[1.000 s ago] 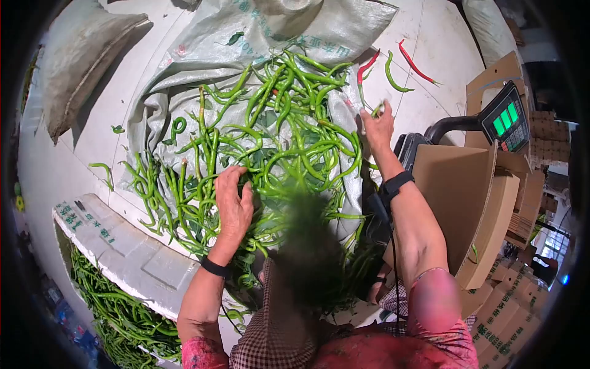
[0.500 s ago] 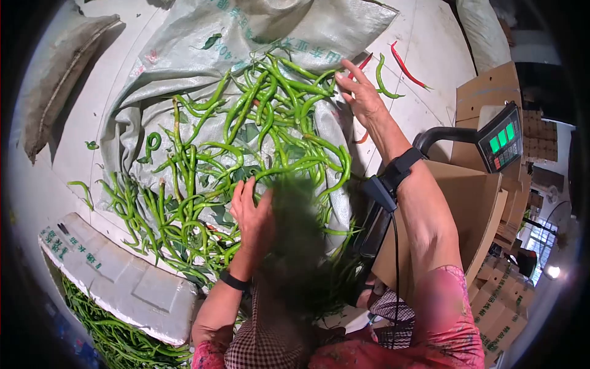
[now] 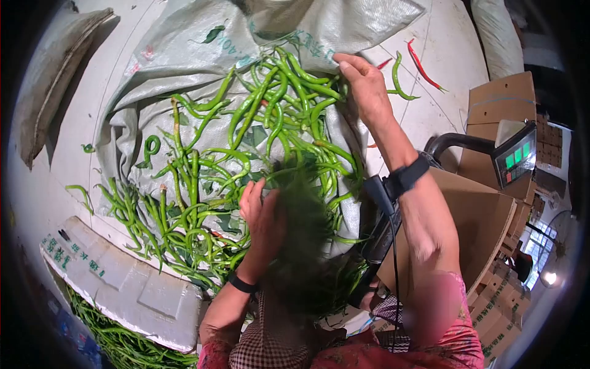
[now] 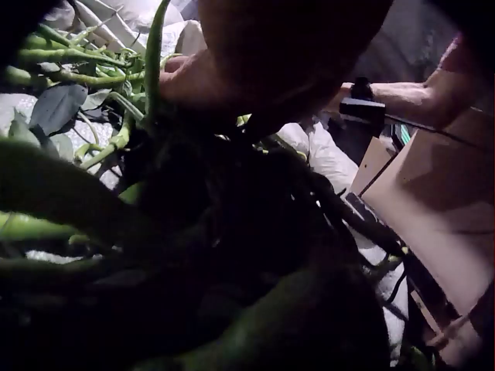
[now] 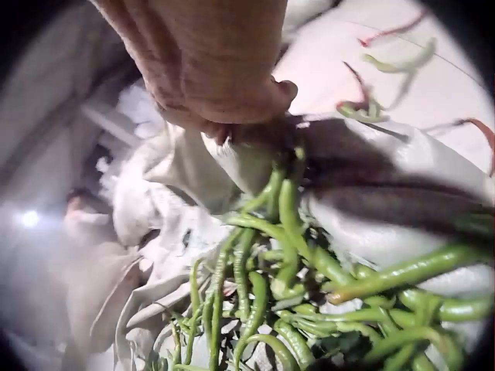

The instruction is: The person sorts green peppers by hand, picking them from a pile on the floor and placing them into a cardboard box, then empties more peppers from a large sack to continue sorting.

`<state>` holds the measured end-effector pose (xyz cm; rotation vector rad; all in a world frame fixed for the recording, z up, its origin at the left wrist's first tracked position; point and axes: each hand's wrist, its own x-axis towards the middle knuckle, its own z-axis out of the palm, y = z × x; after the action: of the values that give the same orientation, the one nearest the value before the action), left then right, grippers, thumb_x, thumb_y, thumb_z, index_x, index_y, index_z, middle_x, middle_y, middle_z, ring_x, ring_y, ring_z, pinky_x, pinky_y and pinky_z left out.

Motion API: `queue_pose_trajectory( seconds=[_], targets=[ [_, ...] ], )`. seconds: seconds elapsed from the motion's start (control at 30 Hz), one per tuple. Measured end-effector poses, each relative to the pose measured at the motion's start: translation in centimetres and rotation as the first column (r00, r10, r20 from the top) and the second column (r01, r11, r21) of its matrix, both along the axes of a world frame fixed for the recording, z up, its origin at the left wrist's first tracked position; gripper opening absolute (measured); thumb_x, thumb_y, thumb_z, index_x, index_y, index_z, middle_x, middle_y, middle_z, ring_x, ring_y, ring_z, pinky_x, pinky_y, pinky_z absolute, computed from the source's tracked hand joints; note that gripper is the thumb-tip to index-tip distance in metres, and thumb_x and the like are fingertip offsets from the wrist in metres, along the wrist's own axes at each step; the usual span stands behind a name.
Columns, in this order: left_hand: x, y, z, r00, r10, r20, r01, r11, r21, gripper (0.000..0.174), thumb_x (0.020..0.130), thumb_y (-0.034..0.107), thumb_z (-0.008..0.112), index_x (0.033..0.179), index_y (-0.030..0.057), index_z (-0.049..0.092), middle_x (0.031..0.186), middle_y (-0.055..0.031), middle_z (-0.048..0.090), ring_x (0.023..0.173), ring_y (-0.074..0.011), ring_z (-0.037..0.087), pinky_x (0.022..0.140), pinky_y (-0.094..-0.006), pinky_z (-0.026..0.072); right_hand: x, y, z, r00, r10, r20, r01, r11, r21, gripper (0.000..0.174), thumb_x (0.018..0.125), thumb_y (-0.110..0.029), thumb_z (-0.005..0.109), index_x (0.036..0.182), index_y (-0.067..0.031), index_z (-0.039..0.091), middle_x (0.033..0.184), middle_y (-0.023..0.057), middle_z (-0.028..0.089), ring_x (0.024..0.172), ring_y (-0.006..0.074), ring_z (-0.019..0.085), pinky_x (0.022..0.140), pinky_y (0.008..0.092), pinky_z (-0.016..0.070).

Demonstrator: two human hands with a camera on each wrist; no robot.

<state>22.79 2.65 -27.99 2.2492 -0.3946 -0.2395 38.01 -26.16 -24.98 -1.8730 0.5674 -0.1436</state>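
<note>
Left of the woven sack (image 3: pixel 175 58) lies a foam lid (image 3: pixel 123 283). Green peppers (image 3: pixel 252 109) heap the sack; over its near part, the left hand's (image 3: pixel 261 215) grip cannot be told. At its right edge, the right hand's (image 3: pixel 367 87) fingers pinch its fabric.

Site looked like a produce packing room or store. Green peppers (image 3: pixel 255 104) lay heaped on a printed woven sack (image 3: pixel 184 58) over a pale tiled floor (image 3: pixel 452 46), more in a white box (image 3: pixel 123 277); a digital scale (image 3: pixel 515 157) with lit green figures and stacked printed cartons (image 3: pixel 501 307) stood at right.
</note>
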Motion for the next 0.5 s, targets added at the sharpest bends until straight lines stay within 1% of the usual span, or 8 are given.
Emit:
queue_pose_trajectory(
  seconds=[0.1,0.17,0.23,0.27,0.3,0.33,0.37,0.5],
  targets=[
    [0.8,0.6,1.0,0.999,0.001,-0.04,-0.005,0.997,-0.083,0.047,0.078,0.003,0.065,0.123,0.0037,0.053,0.133,-0.0164,0.05,0.129,-0.0393,0.039,0.108,-0.0488,0.0286,-1.9,5.8,6.1,0.934,0.339,0.112,-0.258,0.857,-0.446,0.025,0.087,-0.02,0.061,0.105,-0.0065,0.071,0.092,0.0097,0.066,0.099,0.0203,0.058,0.09,0.035,0.0427],
    [1.7,0.9,3.4,0.836,0.179,-0.519,-0.41,0.832,-0.373,0.05,0.084,0.012,0.064,0.131,0.003,0.049,0.134,-0.0141,0.05,0.132,-0.0307,0.039,0.109,-0.047,0.028,-4.9,8.0,7.5,0.694,0.72,-0.001,-0.513,0.493,-0.703,0.024,0.087,-0.018,0.059,0.104,-0.0063,0.071,0.088,0.0119,0.068,0.093,0.0249,0.06,0.089,0.0349,0.0443],
    [3.3,1.8,5.8,0.745,0.136,-0.653,-0.592,0.587,-0.553,0.072,0.091,0.042,0.061,0.145,0.0046,0.031,0.144,-0.0138,0.042,0.131,-0.0258,0.042,0.11,-0.0437,0.0299,-8.3,12.3,12.9,0.54,0.647,-0.539,-0.839,0.359,-0.409,0.03,0.086,-0.012,0.057,0.114,-0.0065,0.067,0.107,0.0129,0.067,0.1,0.0238,0.061,0.089,0.0372,0.0474],
    [4.3,2.1,7.7,0.743,0.109,-0.66,-0.616,0.496,-0.612,0.078,0.09,0.048,0.06,0.147,0.005,0.027,0.145,-0.014,0.04,0.131,-0.0276,0.042,0.11,-0.0452,0.0304,-11.5,14.7,7.4,0.82,0.571,0.036,-0.396,0.611,-0.685,0.033,0.082,-0.006,0.056,0.114,-0.0036,0.064,0.11,0.014,0.064,0.104,0.0272,0.058,0.092,0.0408,0.0443],
    [5.2,2.4,9.2,0.744,0.079,-0.663,-0.633,0.398,-0.663,0.084,0.089,0.054,0.059,0.148,0.0054,0.024,0.147,-0.0143,0.038,0.131,-0.0293,0.042,0.111,-0.0468,0.0308,-12.6,17.1,5.5,0.701,0.34,0.626,0.151,0.787,-0.598,0.037,0.078,0.0,0.055,0.114,-0.0007,0.06,0.112,0.0151,0.06,0.108,0.0306,0.055,0.095,0.0444,0.0412],
    [5.8,2.9,10.7,0.746,-0.041,-0.664,-0.63,0.277,-0.725,0.081,0.09,0.052,0.059,0.147,0.0053,0.026,0.145,-0.0142,0.04,0.129,-0.0291,0.044,0.11,-0.0471,0.0324,-18.0,16.9,7.4,0.945,0.184,0.27,-0.171,0.983,-0.073,0.037,0.082,-0.003,0.057,0.119,0.0012,0.055,0.117,0.0165,0.057,0.112,0.029,0.054,0.097,0.042,0.042],
    [6.2,3.5,11.8,0.749,-0.161,-0.643,-0.626,0.146,-0.766,0.078,0.091,0.049,0.059,0.147,0.0051,0.027,0.144,-0.0142,0.042,0.127,-0.0289,0.046,0.11,-0.0473,0.0341,-20.8,16.2,12.8,0.941,0.29,-0.172,-0.152,0.819,0.553,0.039,0.086,-0.006,0.058,0.123,0.0031,0.051,0.122,0.018,0.054,0.115,0.0273,0.053,0.098,0.0396,0.0429],
    [4.9,3.1,14.5,0.744,0.046,-0.667,-0.616,0.434,-0.657,0.048,0.091,0.001,0.053,0.137,0.0011,0.041,0.125,-0.0112,0.057,0.108,-0.0198,0.06,0.09,-0.0331,0.0514,-29.7,16.2,12.3,0.875,0.461,-0.148,-0.32,0.78,0.538,0.04,0.093,-0.009,0.055,0.13,0.0023,0.044,0.133,0.016,0.049,0.118,0.0237,0.052,0.098,0.0312,0.043]
  ],
)
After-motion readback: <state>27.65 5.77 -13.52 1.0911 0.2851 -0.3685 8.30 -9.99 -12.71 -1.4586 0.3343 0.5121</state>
